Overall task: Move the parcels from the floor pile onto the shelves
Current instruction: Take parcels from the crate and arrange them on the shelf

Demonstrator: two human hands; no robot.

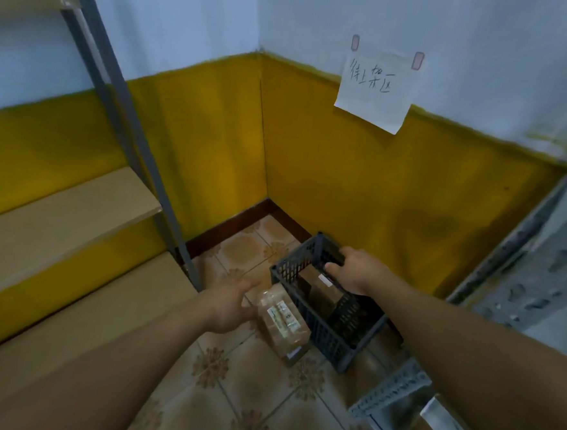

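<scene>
Steadying, it seems, the crate on the floor, the right grip is clasping its rim while the left grip, released, is reaching for the parcel lying just beside it.

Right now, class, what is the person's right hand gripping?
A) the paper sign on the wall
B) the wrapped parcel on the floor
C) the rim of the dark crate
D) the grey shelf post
C: the right hand has its fingers curled over the top rim of the dark crate.
</scene>
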